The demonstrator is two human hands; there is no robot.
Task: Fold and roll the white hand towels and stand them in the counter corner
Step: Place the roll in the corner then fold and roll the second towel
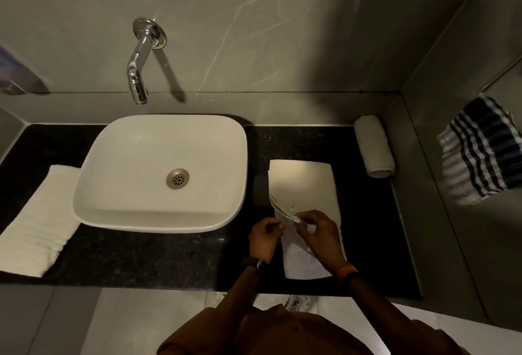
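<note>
Counter is pretty tight. The basin hogs the middle, with the tap sticking out over its back edge. A folded towel fills the left strip. Right of the basin, a flat towel and a roll by the side wall leave only thin dark gaps. The front strip is open.

The room is dim, the light falling from overhead and slightly left: the chrome faucet throws a long slanted shadow rightward across the grey wall tiles. Its spout catches bright glints. The white basin glows softly, while the black counter swallows nearly all detail. Straight edges bow toward the corners from the wide lens. The striped cloth at right is smeared and soft.
</note>
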